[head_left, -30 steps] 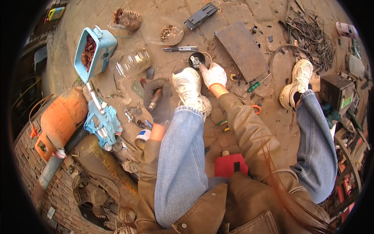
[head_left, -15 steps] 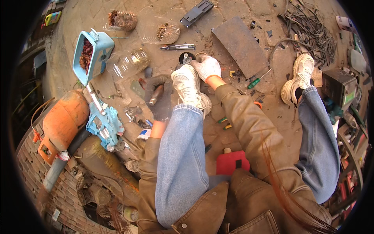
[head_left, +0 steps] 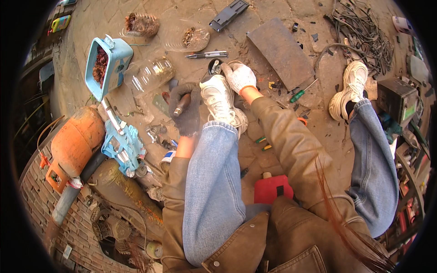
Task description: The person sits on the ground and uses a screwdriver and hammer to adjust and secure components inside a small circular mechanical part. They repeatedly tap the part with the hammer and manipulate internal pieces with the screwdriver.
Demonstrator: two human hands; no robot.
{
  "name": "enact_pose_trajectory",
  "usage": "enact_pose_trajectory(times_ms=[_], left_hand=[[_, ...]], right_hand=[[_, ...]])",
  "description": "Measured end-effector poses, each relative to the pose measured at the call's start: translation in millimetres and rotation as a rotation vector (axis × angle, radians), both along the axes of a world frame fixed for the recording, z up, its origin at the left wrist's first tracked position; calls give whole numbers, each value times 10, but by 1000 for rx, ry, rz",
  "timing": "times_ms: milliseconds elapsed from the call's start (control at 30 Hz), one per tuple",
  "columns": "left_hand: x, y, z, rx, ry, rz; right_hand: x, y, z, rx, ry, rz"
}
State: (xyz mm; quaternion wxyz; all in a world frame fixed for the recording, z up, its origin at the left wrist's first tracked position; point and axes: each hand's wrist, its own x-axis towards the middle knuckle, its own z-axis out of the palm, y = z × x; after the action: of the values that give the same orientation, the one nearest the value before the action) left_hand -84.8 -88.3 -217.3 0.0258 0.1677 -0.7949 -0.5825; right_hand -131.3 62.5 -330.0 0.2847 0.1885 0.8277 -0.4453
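My left hand [head_left: 186, 116], in a dark grey glove, is closed around a dark cylindrical tool with a metal end [head_left: 181, 105], left of my left shoe [head_left: 216, 98]. My right hand [head_left: 239, 77], in a white glove with an orange cuff, curls its fingers on a small round black part with metal inside [head_left: 214, 67], just beyond that shoe's toe, where a loop of cord shows. What the fingertips grip is partly hidden. A silver and black pen-like tool [head_left: 207, 54] lies above, and a green-handled screwdriver [head_left: 298, 94] lies to the right.
Cut plastic bottles [head_left: 150, 73], a blue container of copper-coloured scrap [head_left: 114, 63], a steel plate [head_left: 277, 50] and tangled cables [head_left: 355, 36] lie around. An orange cylinder [head_left: 77, 141] and pipes crowd the left, a metal box [head_left: 396, 100] the right, a red object [head_left: 268, 189] between my legs.
My right hand and the round black part have moved slightly up and left in the picture. My left hand keeps its hold. The whole view has shifted a little.
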Motion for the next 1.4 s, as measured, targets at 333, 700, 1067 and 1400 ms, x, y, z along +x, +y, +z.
enact_pose_trajectory(times_ms=[333, 700, 1067, 1400], left_hand=[[-325, -113, -392, 183, -109, 100], [-277, -156, -417, 161, -81, -91], [-168, -137, -409, -212, 125, -339], [-372, -207, -495, -333, 47, -347]], right_hand=[[-53, -150, -207, -179, -164, -40], [-30, -159, -216, -291, -118, -10], [-42, -175, -141, -281, -134, -13], [-67, -199, -132, -245, -161, -61]])
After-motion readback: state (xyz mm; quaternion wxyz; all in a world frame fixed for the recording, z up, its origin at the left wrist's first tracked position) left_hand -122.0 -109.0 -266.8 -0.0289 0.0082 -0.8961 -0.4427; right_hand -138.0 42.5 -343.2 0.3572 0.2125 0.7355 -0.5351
